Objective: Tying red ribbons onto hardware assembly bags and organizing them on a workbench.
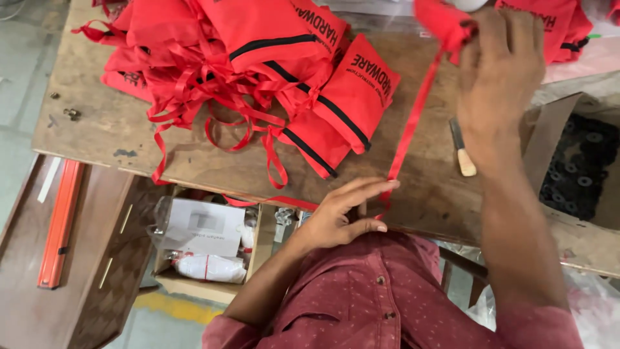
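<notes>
My right hand (497, 84) is raised over the wooden table (103, 123), gripping a red fabric pouch (442, 22) at the top edge of view. A red ribbon (410, 126) runs taut from the pouch down to my left hand (342, 216). That hand rests at the table's near edge and pinches the ribbon's lower end between fingers and thumb. A heap of red pouches with black stripes (271, 71) and tangled ribbons lies to the left on the table.
A small tool with a pale handle (462, 152) lies beside my right wrist. A cardboard box of black round parts (581, 168) stands at the right. Below the table sit an open box holding white packets (203, 249) and an orange strip (59, 223).
</notes>
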